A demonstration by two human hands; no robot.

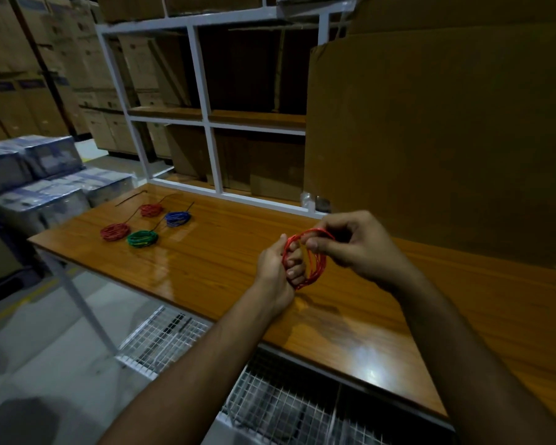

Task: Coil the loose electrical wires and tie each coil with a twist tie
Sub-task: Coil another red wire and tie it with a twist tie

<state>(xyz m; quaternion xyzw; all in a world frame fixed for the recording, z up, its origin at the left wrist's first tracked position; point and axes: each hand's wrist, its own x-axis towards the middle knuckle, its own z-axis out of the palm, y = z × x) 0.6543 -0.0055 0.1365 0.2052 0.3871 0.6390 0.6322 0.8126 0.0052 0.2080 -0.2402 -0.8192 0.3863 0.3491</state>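
Note:
Above the wooden table (pixel 225 268) I hold a red wire coil (pixel 316 268) upright between both hands. My left hand (pixel 278 268) grips its left side with fingers curled through the loop. My right hand (pixel 350 242) pinches the top of the coil between thumb and fingers. At the table's far left lie several finished coils: two red ones (pixel 114 231) (pixel 151 209), a green one (pixel 142 238) and a blue one (pixel 178 218), each with a dark tie end sticking out. A loose black tie (pixel 130 198) lies behind them.
A white metal shelf frame (pixel 206 117) with cardboard boxes stands behind the table. A large cardboard sheet (pixel 430 139) leans at the right. Wrapped boxes (pixel 39 181) are stacked at left. Wire mesh baskets (pixel 270 403) sit under the table's near edge.

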